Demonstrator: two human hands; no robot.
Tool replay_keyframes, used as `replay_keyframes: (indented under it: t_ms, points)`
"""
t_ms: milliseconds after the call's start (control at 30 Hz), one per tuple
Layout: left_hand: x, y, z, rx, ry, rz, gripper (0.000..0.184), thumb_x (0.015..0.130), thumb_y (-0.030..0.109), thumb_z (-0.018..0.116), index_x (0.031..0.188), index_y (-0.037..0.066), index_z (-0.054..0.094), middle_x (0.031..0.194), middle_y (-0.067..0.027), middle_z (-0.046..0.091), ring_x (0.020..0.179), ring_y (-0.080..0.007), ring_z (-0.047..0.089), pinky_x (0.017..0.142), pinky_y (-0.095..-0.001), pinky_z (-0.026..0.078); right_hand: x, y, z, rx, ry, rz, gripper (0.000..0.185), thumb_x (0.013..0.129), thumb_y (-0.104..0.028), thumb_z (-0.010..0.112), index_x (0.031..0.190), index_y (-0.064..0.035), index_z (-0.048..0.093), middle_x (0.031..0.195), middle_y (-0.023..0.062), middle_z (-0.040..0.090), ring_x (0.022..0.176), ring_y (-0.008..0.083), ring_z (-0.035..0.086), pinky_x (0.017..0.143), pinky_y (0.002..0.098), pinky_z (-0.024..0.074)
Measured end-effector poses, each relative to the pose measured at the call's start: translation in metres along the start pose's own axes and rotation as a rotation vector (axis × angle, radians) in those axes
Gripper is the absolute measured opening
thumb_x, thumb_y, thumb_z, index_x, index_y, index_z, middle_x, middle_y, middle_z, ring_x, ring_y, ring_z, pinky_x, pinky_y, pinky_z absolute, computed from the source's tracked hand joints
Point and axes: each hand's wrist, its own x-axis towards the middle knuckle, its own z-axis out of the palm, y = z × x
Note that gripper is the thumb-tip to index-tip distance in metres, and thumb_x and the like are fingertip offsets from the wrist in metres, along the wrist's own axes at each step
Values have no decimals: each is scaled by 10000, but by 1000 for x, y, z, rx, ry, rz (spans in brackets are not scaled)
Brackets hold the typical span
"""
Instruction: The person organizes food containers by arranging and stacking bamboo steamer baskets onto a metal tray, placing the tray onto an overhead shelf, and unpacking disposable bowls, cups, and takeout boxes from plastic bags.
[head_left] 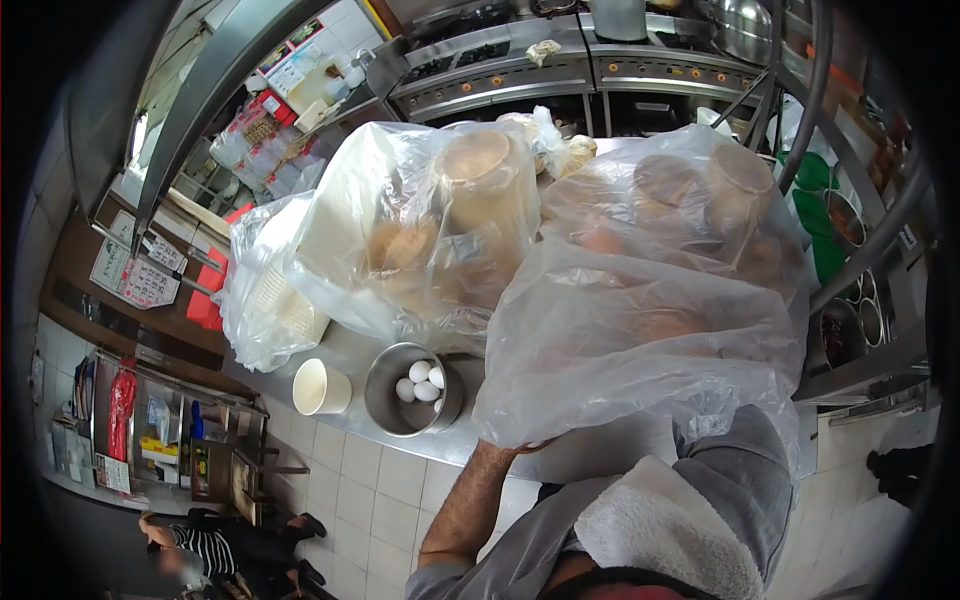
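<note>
A large clear plastic bag (640,320) spreads across the near right of the metal table, with brownish shapes blurred inside it. My left hand (520,446) is at the bag's lower left edge; the plastic covers most of its fingers, so its grip is unclear. My right arm, in a grey sleeve (735,450), reaches up to the bag's near side, and the plastic hides that hand. Left of my left hand stands a metal pot (374,400) holding several white eggs (420,382). Beside the pot is a cream paper tub (322,387).
Another clear bag (400,230) of upturned round containers fills the table's far left. Stacked white tubs (275,290) lie in plastic beside it. Behind are stoves (490,75); metal posts (820,90) rise at right. A person in a striped top (205,550) is at lower left.
</note>
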Motion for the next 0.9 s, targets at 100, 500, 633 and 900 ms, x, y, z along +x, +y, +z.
replay_keyframes:
  t_ms: [100,500,633,900]
  points:
    - [7,-4,-5,-39,27,-27,314,818,257,600,1081,85,598,1051,-107,603,987,-269,552,847,-375,419,0,-1,-2,-3,13,-17,170,798,-91,556,963,-55,579,974,105,565,935,268,518,801,395,419]
    - [23,-23,-33,-197,117,-111,382,842,280,571,1155,63,547,1142,-128,552,1078,-273,496,929,-371,359,-80,-21,-10,-66,105,-124,197,786,-92,562,981,-64,572,1005,107,558,970,292,505,824,415,408]
    - [34,-28,-42,-307,146,-115,405,850,287,561,1180,55,530,1173,-135,535,1109,-275,478,956,-370,339,-143,-40,-12,-119,149,-168,207,782,-92,564,988,-66,569,1015,108,555,982,300,501,832,421,404]
    - [69,-32,-49,-623,71,-127,451,865,303,542,1230,40,496,1234,-149,502,1169,-277,440,1010,-367,299,-250,-73,4,-321,272,-144,227,774,-92,568,1000,-72,564,1036,110,550,1005,317,493,847,434,397]
